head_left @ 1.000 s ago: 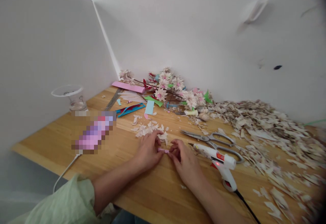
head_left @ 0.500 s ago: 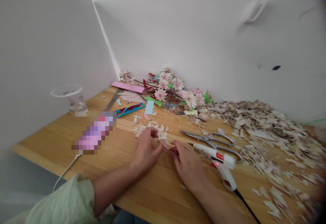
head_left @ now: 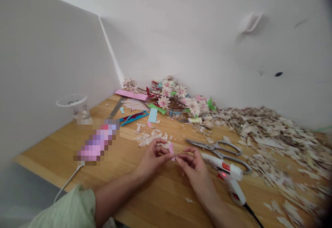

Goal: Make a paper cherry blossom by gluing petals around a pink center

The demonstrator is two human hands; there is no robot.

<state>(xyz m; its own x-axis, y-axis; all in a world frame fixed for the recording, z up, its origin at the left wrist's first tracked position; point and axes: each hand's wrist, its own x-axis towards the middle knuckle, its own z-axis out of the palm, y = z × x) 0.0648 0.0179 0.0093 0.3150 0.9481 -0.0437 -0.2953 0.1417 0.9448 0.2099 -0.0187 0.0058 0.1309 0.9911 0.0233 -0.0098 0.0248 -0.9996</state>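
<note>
My left hand and my right hand meet above the wooden table, both pinching a small pink paper piece between their fingertips. The piece stands upright, lifted a little off the tabletop. Just beyond my hands lies a small heap of pale petal cut-outs. A white glue gun with a red light lies to the right of my right hand, and metal scissors lie behind it.
Finished paper flowers and coloured paper strips are piled in the back corner. A wide heap of pale paper scraps covers the right side. A clear plastic cup stands at left by the white partition. A white cable hangs over the front edge.
Both hands have risen from the tabletop, lifting the pink piece, which now stands upright between the fingertips. The view has tilted slightly.
</note>
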